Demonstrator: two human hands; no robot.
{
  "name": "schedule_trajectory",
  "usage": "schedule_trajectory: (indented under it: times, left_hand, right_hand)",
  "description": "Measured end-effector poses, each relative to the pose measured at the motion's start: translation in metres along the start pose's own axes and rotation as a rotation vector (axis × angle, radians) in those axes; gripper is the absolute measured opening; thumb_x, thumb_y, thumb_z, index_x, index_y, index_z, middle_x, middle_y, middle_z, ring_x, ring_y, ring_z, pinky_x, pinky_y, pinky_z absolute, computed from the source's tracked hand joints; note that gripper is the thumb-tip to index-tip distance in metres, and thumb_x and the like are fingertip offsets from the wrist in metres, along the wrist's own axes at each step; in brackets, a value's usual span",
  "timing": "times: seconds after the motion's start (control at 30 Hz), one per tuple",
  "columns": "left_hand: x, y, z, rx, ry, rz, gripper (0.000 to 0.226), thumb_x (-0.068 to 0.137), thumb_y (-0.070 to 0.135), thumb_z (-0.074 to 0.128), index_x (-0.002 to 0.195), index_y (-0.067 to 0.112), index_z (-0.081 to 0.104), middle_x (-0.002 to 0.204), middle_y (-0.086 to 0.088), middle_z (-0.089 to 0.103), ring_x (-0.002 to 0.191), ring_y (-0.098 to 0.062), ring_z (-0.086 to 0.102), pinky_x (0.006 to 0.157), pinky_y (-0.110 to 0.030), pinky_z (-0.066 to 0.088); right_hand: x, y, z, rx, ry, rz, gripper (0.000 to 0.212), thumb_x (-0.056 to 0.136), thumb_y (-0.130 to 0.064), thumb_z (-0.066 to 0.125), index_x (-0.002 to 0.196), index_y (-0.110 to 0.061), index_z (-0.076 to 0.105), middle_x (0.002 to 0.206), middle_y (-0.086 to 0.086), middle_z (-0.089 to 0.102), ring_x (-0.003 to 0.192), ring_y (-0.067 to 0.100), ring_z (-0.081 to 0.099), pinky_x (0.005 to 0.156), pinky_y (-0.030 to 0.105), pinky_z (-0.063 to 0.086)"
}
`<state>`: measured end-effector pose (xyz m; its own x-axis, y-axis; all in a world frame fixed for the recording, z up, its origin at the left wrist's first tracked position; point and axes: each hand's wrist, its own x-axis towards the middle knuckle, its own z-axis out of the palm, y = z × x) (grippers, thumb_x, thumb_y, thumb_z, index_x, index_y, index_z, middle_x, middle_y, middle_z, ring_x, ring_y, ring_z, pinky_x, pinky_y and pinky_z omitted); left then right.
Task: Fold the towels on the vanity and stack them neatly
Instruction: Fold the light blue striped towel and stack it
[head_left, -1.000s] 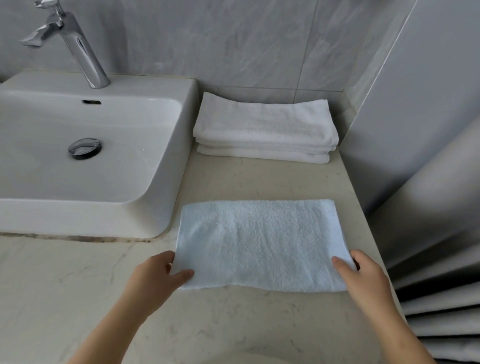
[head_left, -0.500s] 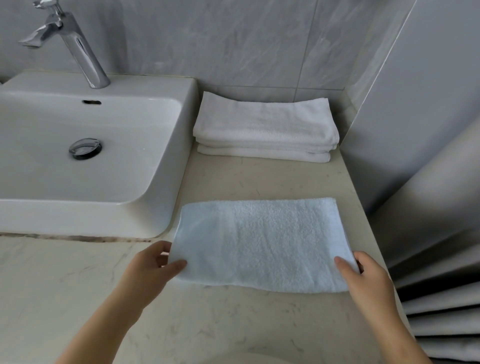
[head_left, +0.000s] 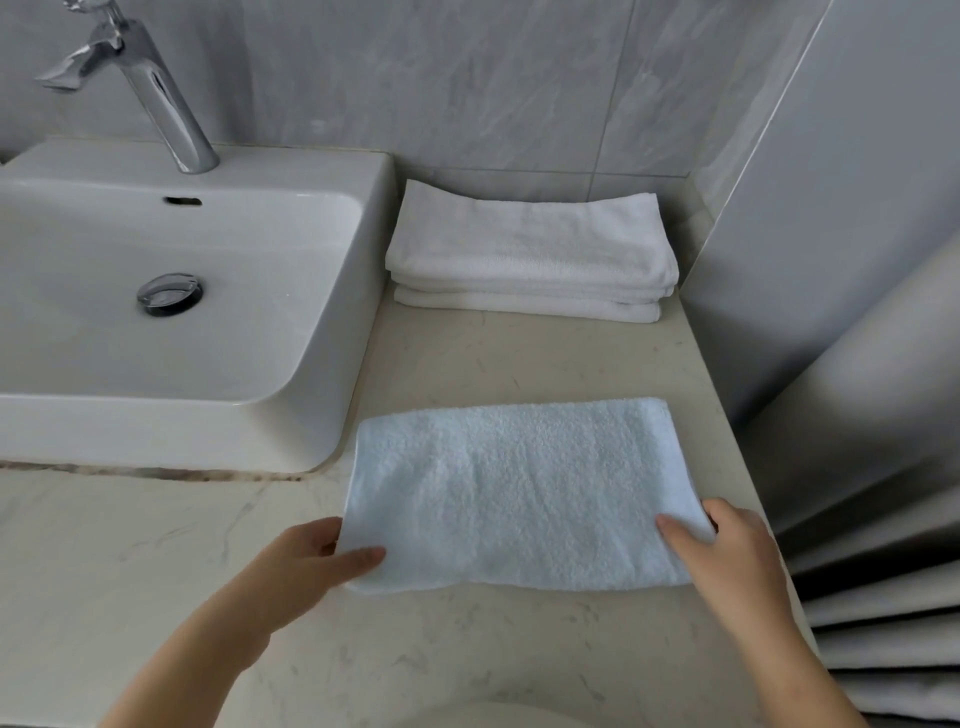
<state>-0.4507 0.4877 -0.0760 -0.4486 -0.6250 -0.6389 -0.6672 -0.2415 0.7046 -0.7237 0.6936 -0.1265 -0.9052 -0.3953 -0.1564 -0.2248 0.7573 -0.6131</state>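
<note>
White basin (head_left: 332, 270) left; chrome faucet (head_left: 150, 93) behind; drain plug (head_left: 169, 295); grey curtain (head_left: 883, 519) right.

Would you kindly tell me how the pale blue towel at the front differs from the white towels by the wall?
The pale blue towel is one towel laid flat; the white towels form a stack. The pale blue towel is pinched at its near corners by the left hand and right hand; the white towels are untouched. Both are terry rectangles lying on the vanity.
</note>
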Motion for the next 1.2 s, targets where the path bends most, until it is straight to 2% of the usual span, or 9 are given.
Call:
schedule_trajectory:
  times: [0.1, 0.2, 0.3, 0.4, 0.67, 0.9, 1.03, 1.1, 1.2]
  left_hand:
    - [0.001, -0.003, 0.002, 0.042, -0.053, 0.021, 0.035, 0.066, 0.042, 0.078, 0.098, 0.037, 0.062, 0.093, 0.012, 0.073, 0.097, -0.006, 0.062, 0.082, -0.022, 0.041]
    - [0.002, 0.002, 0.003, -0.029, -0.004, 0.048, 0.021, 0.074, 0.034, 0.076, 0.092, 0.028, 0.067, 0.085, 0.010, 0.073, 0.093, -0.010, 0.063, 0.089, -0.029, 0.041]
    - [0.004, 0.005, -0.001, -0.235, -0.028, 0.111, 0.086, 0.031, 0.066, 0.083, 0.094, 0.009, 0.072, 0.090, -0.001, 0.075, 0.089, -0.018, 0.069, 0.089, -0.033, 0.045]
    - [0.009, 0.004, -0.003, -0.275, -0.009, 0.155, 0.103, 0.022, 0.069, 0.081, 0.104, 0.010, 0.068, 0.099, -0.003, 0.073, 0.096, -0.021, 0.068, 0.090, -0.035, 0.046]
    - [0.019, 0.001, -0.001, -0.236, -0.073, 0.145, 0.067, 0.043, 0.016, 0.063, 0.110, 0.011, 0.064, 0.095, -0.008, 0.073, 0.092, -0.029, 0.067, 0.077, -0.035, 0.049]
    - [0.012, 0.016, 0.004, -0.345, -0.158, 0.195, 0.056, 0.057, 0.024, 0.077, 0.111, 0.024, 0.063, 0.105, -0.002, 0.072, 0.097, -0.024, 0.068, 0.083, -0.038, 0.052]
    - [0.029, 0.011, 0.009, -0.109, 0.197, 0.106, 0.016, 0.082, 0.006, 0.068, 0.091, 0.019, 0.066, 0.096, -0.010, 0.071, 0.091, -0.032, 0.066, 0.088, -0.045, 0.050]
    - [0.029, 0.008, 0.010, 0.014, 0.303, 0.077, 0.019, 0.085, 0.005, 0.061, 0.088, 0.023, 0.065, 0.091, -0.004, 0.070, 0.090, -0.028, 0.064, 0.085, -0.041, 0.050]
    - [0.022, 0.011, 0.004, -0.186, 0.119, 0.097, 0.027, 0.079, 0.011, 0.070, 0.105, 0.018, 0.065, 0.098, -0.005, 0.070, 0.091, -0.024, 0.065, 0.073, -0.035, 0.051]
  right_hand:
    - [0.004, -0.006, -0.001, 0.036, -0.059, -0.002, 0.028, 0.073, -0.034, 0.071, 0.067, -0.015, 0.052, 0.087, 0.010, 0.057, 0.074, 0.028, 0.056, 0.056, 0.029, 0.037]
    - [0.008, -0.017, -0.006, 0.146, -0.168, 0.033, 0.027, 0.075, -0.022, 0.073, 0.080, 0.000, 0.058, 0.086, 0.017, 0.061, 0.073, 0.029, 0.060, 0.055, 0.029, 0.039]
    - [0.006, -0.026, -0.015, 0.298, -0.260, 0.112, 0.017, 0.079, -0.011, 0.070, 0.088, 0.000, 0.062, 0.087, 0.015, 0.066, 0.076, 0.027, 0.063, 0.061, 0.031, 0.044]
    - [0.004, -0.029, -0.022, 0.326, -0.352, 0.155, 0.011, 0.083, -0.009, 0.067, 0.089, -0.001, 0.063, 0.087, 0.012, 0.067, 0.074, 0.022, 0.062, 0.060, 0.028, 0.044]
    - [0.015, -0.035, -0.021, 0.319, -0.317, 0.174, 0.024, 0.082, -0.015, 0.066, 0.077, 0.004, 0.053, 0.074, 0.013, 0.052, 0.067, 0.022, 0.048, 0.059, 0.030, 0.033]
    - [0.015, -0.041, -0.024, 0.346, -0.423, 0.135, 0.009, 0.086, -0.016, 0.063, 0.079, -0.013, 0.060, 0.078, -0.001, 0.063, 0.071, 0.016, 0.059, 0.057, 0.025, 0.038]
    - [0.014, -0.043, -0.023, 0.330, -0.403, 0.151, 0.002, 0.087, -0.014, 0.062, 0.086, -0.013, 0.064, 0.087, 0.004, 0.068, 0.077, 0.018, 0.063, 0.058, 0.027, 0.044]
    - [0.012, -0.039, -0.024, 0.318, -0.382, 0.182, 0.005, 0.085, -0.009, 0.060, 0.086, -0.005, 0.063, 0.087, 0.013, 0.067, 0.073, 0.023, 0.062, 0.059, 0.029, 0.044]
    - [0.014, -0.036, -0.026, 0.354, -0.378, 0.217, 0.017, 0.084, -0.010, 0.061, 0.095, 0.003, 0.062, 0.093, 0.020, 0.067, 0.076, 0.028, 0.061, 0.065, 0.033, 0.044]
